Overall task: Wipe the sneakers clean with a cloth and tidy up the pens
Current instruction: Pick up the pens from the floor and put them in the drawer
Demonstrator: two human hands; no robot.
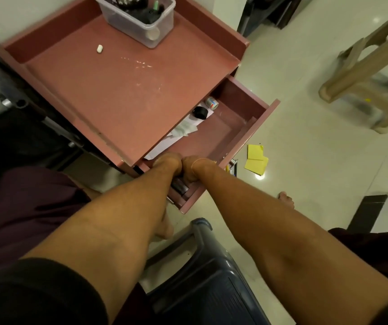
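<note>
My fingers are out of sight. Both wrists bend down into the near end of the open drawer (211,141), left hand (167,161) and right hand (196,166) pressed side by side, so I cannot tell whether they grip anything or lie loose. Beneath them sit dark slim shapes (179,185), likely the pens, in the drawer's front corner. Further along the drawer lie papers (165,144), a black round thing (200,112) and a tape roll (211,102). On the pink cabinet top (118,90) a clear plastic box (129,26) holds dark odds and ends. Yellow notes (256,160) lie on the floor just beside the drawer front. No sneakers or cloth in view. I judge the pen-tidying under way; the wiping I cannot gauge.
</note>
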